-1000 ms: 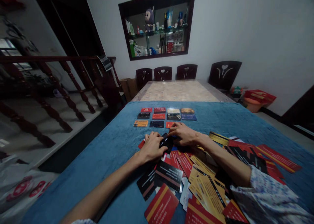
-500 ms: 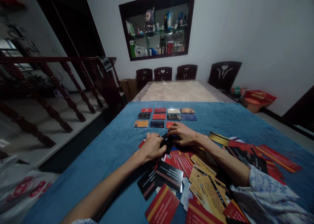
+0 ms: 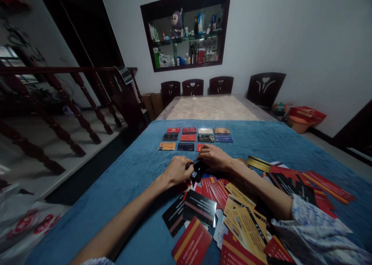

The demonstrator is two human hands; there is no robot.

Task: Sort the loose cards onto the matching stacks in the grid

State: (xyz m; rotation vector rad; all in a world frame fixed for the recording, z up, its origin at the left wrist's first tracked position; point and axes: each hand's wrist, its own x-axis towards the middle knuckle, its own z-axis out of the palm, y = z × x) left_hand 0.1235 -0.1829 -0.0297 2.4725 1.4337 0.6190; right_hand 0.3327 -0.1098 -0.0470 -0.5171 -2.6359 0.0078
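No wording legible to me. Black card between my left hand and right hand: pale square mark, too small. Nearer me than grip, striped card and red card: white print lines, blurred. Plastic bag far left of grip: round red logos, unreadable.

Blue cloth; black card below centre; gold-striped red card, bottom centre; blue-patterned white sleeve, lower right.

Blue-patterned white sleeves, bare hands
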